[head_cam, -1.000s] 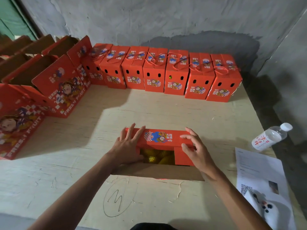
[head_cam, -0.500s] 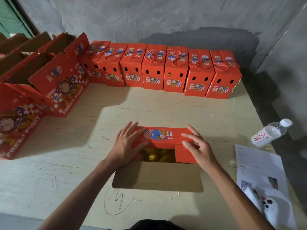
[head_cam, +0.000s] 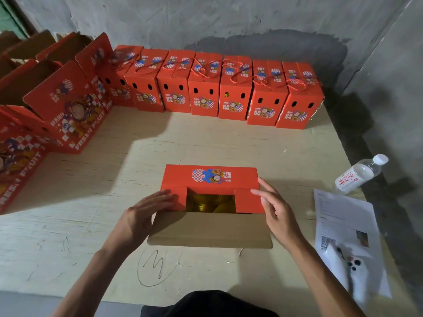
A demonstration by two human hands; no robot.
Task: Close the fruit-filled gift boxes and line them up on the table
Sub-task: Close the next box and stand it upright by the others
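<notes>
At the tabletop's [head_cam: 128, 170] centre: both side flaps of the open red cardboard gift box [head_cam: 211, 179] now lie folded in.

Left hand [head_cam: 142, 216] presses flat; right hand [head_cam: 277, 209] has lifted, fingers relaxed. Near brown flap remains; closed red boxes [head_cam: 229, 88] line twelve o'clock.

Dim light, hard shadows, blurred, bowed edges.
</notes>
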